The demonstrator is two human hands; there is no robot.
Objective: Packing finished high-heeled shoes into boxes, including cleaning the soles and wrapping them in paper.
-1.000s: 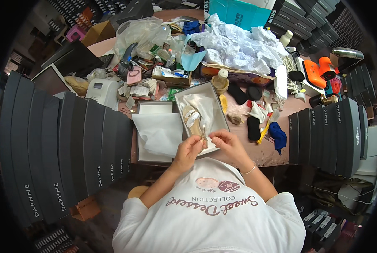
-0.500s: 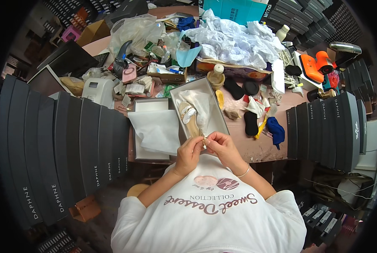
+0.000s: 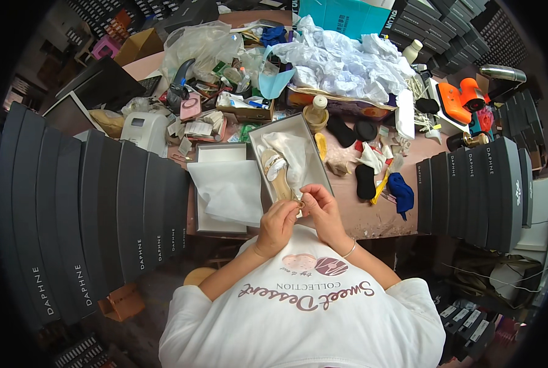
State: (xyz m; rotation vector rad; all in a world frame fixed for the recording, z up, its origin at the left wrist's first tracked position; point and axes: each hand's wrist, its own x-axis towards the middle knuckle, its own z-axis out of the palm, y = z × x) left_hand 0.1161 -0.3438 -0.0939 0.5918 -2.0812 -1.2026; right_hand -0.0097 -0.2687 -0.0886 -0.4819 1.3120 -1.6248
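A light-coloured sandal lies in an open shoebox, its heel end toward me and white wrapping around its front straps. Over the box's near end my left hand is closed in a pinch on a thin tan strap at the sandal's heel. My right hand meets it from the other side, thumb and forefinger closed at the same strap. The fingers partly cover the strap and any buckle. White tissue fills the box beside the sandal.
Left of the box sits a grey box lid with a tissue sheet across it. Dark shoeboxes stand in rows at left and right. A bottle, insole-shaped black pads and crumpled paper lie beyond.
The right hand's fingers have lifted slightly and shifted a little at the strap. The left hand stays nearly in place; the sandal and box look unmoved.
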